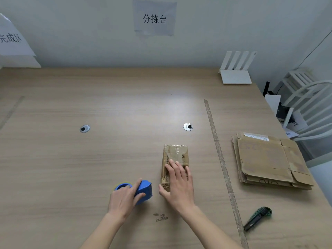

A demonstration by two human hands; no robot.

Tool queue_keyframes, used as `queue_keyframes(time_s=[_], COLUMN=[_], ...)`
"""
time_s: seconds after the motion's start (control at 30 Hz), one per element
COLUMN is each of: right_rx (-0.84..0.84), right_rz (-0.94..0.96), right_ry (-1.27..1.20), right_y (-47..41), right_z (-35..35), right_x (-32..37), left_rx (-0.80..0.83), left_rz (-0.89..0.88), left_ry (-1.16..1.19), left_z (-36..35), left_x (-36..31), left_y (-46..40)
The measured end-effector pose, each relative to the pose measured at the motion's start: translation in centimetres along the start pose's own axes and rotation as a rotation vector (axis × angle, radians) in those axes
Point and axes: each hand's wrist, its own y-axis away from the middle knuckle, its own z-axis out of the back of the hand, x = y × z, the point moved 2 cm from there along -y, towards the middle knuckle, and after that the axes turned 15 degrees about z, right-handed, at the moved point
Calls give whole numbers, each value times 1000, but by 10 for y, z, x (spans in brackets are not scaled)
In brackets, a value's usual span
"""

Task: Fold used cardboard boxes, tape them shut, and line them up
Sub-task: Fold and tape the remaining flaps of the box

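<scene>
— What do we see, starting from the left?

— A pale wall with a paper sign [12,39] taped at the far left, above a wide wood-grain table [89,97]. A strip of tape [10,112] lies along its left side, and a round cable grommet [84,128] sits further in. Near us, our left hand [124,198] curls round a blue tape dispenser [142,192] resting on the table.

— And the box?

— The small cardboard box [175,155] lies just right of the dispenser, near the front middle. Our right hand [178,184] presses on it with straight fingers, thumb against its near corner. Another sign [154,18] hangs on the wall above, and a second grommet [188,127] lies beyond the box.

— Further right?

— A long tape line [222,164] crosses the table. Past it lie a stack of flattened cartons [267,159], a green box cutter [258,218] close to us, and a white router [236,69] at the far edge — white chairs [309,97] stand off the table.
</scene>
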Motion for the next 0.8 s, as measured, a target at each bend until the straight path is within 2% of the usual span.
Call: queue_keyframes(time_s=[0.3,0.5,0.6,0.7,0.8], right_rx=[-161,-118,-63,68,137], right_rz=[-48,-80,4,135,270], right_ry=[82,54,-2,-206,-256], right_y=[6,0,-2,1,10], right_z=[-8,-11,-7,7,20], right_x=[-2,8,9,-5,-27], left_rx=[-41,-80,-150,-287,-302], left_rz=[-52,-19,-6,-163,-374], left_ry=[4,-55,48,223,278], left_z=[-33,-31,-9,14,25], left_x=[15,13,4,-18,-43], left_y=[16,15,13,11,1])
